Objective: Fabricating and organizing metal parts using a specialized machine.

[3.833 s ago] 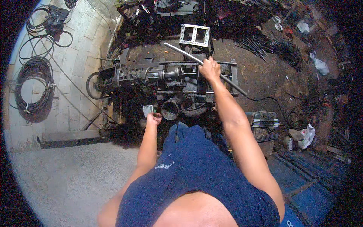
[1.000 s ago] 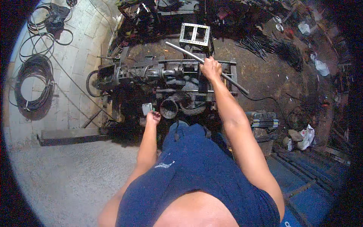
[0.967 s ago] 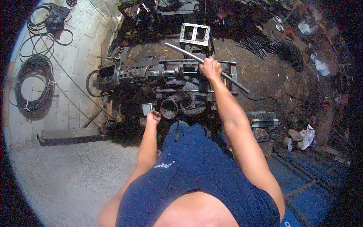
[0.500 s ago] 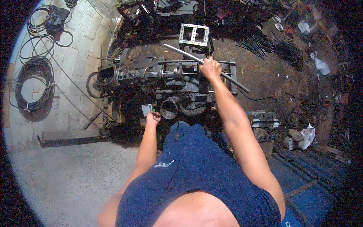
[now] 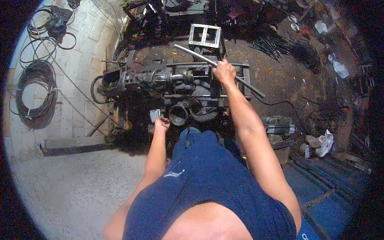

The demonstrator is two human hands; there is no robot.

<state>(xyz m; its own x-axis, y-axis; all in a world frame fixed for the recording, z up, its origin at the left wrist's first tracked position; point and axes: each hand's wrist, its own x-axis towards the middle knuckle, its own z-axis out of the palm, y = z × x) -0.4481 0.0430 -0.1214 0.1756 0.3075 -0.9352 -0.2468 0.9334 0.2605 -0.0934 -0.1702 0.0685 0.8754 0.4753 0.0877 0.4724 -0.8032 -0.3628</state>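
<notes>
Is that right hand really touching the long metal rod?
Touching. The head view shows it: the right hand is closed around the metal rod, which sticks out on both sides of the grip.

The bar (image 5: 196, 55) is gleaming like smooth metal. The machine (image 5: 163, 77) is showing rough, grimy metal. The shirt (image 5: 216, 180) is looking like matt cloth.

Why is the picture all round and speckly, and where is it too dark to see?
Head view: black corners and edges that bend near the rim, from the fisheye lens; head view: speckly grain, plain on the blue shirt; head view: bright pale floor at lower left, but deep shadow beside the machine hides details.
</notes>
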